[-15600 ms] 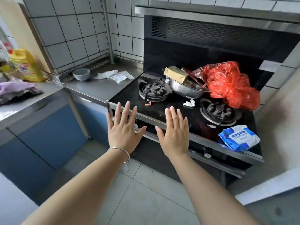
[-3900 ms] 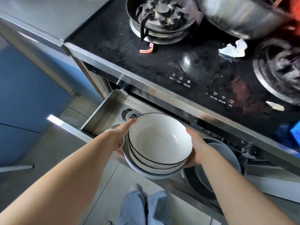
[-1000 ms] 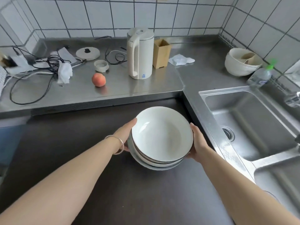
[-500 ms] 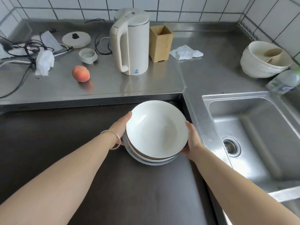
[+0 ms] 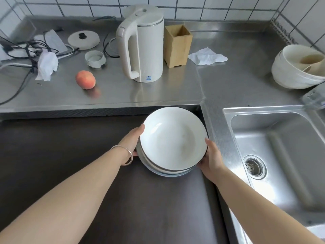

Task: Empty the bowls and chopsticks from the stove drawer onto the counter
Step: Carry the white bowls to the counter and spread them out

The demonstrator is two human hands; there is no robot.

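A stack of white bowls with dark rims (image 5: pixel 173 140) hangs in front of me, held from both sides. My left hand (image 5: pixel 132 138) grips the stack's left edge, a silver bangle on that wrist. My right hand (image 5: pixel 212 157) holds the right edge from below. The stack is over a dark brown surface (image 5: pixel 70 155), just short of the steel counter's (image 5: pixel 158 92) front edge. No chopsticks and no stove drawer are in view.
On the steel counter stand a white kettle (image 5: pixel 142 44), a wooden holder (image 5: pixel 177 44), a peach (image 5: pixel 85 79), a lid (image 5: pixel 83 40), tissues and tangled cables (image 5: pixel 26 50). A white bowl pile (image 5: pixel 299 66) sits far right. The sink (image 5: pixel 274 150) is to the right.
I have stepped closer to the counter with the bowl stack still in both hands. The kettle and counter loom larger, and the stack has moved nearer the counter's edge.
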